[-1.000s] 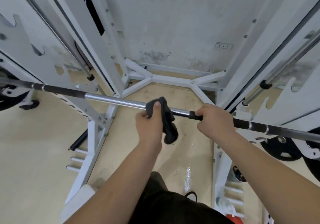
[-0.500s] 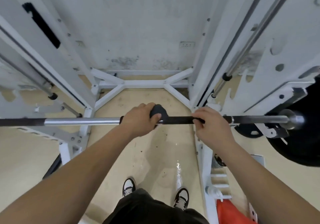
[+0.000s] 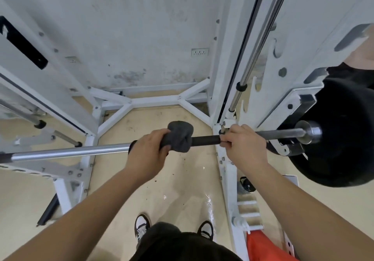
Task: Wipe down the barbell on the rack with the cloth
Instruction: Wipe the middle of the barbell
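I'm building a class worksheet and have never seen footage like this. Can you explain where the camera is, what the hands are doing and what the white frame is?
The camera sits on the person's head and looks down, so you see their own arms reaching forward. There is no machine, just bare hands. The left hand grips a dark grey cloth wrapped round a barbell, a long steel bar. The right hand holds the bar directly, beside the cloth. The bar lies across a white steel rack, and a black weight plate sits on its right end. Below are the beige floor and the person's shoes.
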{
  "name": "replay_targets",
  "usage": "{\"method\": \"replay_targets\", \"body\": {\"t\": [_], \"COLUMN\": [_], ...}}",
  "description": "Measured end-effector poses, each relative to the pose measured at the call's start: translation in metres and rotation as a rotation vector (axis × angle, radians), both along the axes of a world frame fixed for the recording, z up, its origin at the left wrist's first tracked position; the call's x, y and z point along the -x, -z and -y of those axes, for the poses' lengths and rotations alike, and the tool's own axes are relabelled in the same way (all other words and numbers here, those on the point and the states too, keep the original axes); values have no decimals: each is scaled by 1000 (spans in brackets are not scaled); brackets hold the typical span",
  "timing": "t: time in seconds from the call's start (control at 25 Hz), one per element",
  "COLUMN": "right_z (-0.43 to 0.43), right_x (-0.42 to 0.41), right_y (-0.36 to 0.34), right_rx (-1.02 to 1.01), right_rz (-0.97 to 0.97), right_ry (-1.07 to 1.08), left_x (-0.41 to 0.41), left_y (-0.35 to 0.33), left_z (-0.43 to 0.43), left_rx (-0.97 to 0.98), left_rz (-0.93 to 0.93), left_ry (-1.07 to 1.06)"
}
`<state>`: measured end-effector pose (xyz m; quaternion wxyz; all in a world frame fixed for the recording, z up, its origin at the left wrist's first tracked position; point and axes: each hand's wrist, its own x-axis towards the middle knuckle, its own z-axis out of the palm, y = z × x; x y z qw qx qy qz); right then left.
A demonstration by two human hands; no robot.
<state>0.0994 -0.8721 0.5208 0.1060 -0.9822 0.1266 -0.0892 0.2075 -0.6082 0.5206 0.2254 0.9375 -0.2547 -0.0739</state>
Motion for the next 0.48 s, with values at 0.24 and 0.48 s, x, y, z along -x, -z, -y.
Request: {"method": "replay_targets", "body": {"t": [0.24,0.48], "right_z": [12,14], "right_x": [-6,-6], "right_y": [0,3], "right_rx": [-11,-83], "right_rz": [-24,-68], "right_ry": [52,66], "left_x": [38,14], "left_y": [20,11], "left_z": [100,22], "left_rx": [120,-56], "left_rz": [39,125], "left_ry": [209,160]}}
